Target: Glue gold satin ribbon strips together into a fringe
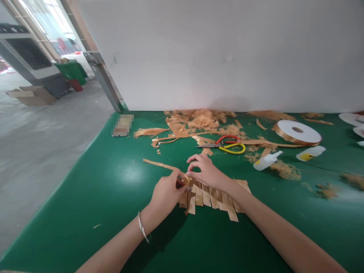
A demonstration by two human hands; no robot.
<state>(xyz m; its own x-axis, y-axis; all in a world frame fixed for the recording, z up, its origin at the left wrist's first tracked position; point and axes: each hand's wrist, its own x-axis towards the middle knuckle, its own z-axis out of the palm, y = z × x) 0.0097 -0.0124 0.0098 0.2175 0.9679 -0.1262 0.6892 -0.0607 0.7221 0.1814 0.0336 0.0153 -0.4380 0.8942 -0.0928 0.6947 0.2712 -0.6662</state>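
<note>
A row of short tan ribbon pieces (210, 195) lies side by side on the green table, joined along a narrow ribbon strip (159, 163) whose loose end sticks out to the left. My left hand (169, 189) is closed at the left end of the row, thumb and forefinger pinching the ribbon there. Just above it, my right hand (203, 170) has its forefinger and thumb tips together near the same spot, the other fingers curled. What those right fingertips hold is too small to tell. My right wrist and forearm cover part of the row.
Beyond my hands lie scissors (231, 145) with red and yellow handles, a ribbon roll (298, 132) and a heap of tan fibres (204, 120). Two glue bottles, a nearer bottle (265, 161) and a farther bottle (309, 153), lie right. A pixelated phone-like object (123, 126) sits back left. A white board (227, 57) borders the table.
</note>
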